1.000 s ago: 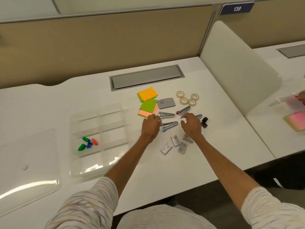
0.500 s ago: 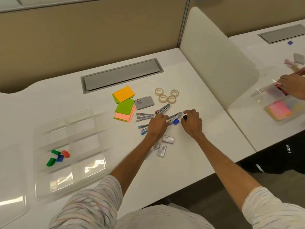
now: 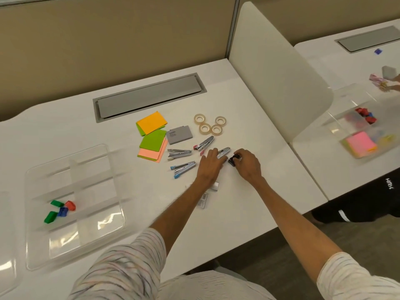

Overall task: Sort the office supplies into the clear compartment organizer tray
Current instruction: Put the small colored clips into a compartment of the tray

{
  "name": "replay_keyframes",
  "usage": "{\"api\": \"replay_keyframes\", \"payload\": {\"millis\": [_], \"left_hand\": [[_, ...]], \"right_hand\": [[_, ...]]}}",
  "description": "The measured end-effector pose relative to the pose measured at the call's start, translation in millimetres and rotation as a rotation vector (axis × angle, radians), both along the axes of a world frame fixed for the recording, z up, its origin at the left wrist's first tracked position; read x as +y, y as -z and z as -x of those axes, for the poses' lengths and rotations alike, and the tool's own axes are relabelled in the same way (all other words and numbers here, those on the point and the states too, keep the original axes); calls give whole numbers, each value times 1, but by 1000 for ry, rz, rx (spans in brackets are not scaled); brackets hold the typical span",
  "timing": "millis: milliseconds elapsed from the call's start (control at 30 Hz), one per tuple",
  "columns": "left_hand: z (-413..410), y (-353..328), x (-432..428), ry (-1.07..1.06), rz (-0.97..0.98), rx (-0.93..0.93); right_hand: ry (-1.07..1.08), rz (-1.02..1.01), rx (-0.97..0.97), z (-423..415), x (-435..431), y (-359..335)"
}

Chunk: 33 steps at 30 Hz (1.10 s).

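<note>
1. Left hand (image 3: 211, 164) has shifted right since a second ago, from beside the pink notes onto the rightmost stapler (image 3: 225, 151). Right hand (image 3: 247, 165) has closed onto the dark item (image 3: 233, 160) it was beside.
2. Nearest: striped sleeves (image 3: 121, 265) at the bottom edge, both forearms reaching out over the white desk (image 3: 238, 213).
3. Small silver staple boxes (image 3: 203, 200) lie flat by the left forearm, partly hidden under it.
4. Left hand is palm down, fingers straight and close together, resting along the stapler. No grip visible.
5. Right hand has its fingers curled, the tips pinching the dark item, which sits on the desk just beside the stapler's near end. Cannot tell what kind of item it is.
6. Three more staplers (image 3: 179, 153) lie flat left of the hands, apart from one another. One is blue-ended, one pink-ended.
7. Tray (image 3: 95, 191) sits on the desk well left of the hands. Green, blue and red pieces (image 3: 50, 217) are clustered in one left-side compartment.
8. Beyond the staplers are sticky notes (image 3: 152, 141) in overlapping orange, green and pink pads. A grey box (image 3: 179, 134) touches their right edge.
9. Four tape rolls (image 3: 204, 128) are bunched just right of the box.
10. Far: a grey hatch (image 3: 149, 96) is set in the desk. A white divider (image 3: 277, 72) stands on the right.
</note>
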<state>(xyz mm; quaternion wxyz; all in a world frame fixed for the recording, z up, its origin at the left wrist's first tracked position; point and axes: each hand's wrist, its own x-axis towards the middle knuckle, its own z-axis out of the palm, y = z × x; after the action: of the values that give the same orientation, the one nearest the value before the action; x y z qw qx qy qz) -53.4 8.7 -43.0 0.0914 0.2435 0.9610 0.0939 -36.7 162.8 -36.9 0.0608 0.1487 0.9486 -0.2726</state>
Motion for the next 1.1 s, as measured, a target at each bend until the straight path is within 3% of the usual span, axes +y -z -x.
{"api": "replay_keyframes", "payload": {"millis": [400, 667, 1100], "left_hand": [[-6, -1, -15, -31, -121, -45], [-11, -13, -53, -186, -250, -101], [-32, -30, -174, -448, -316, -33]], "right_hand": [[13, 34, 19, 2, -10, 1], [138, 30, 124, -2, -29, -7], [-81, 99, 250, 2, -158, -32]]}}
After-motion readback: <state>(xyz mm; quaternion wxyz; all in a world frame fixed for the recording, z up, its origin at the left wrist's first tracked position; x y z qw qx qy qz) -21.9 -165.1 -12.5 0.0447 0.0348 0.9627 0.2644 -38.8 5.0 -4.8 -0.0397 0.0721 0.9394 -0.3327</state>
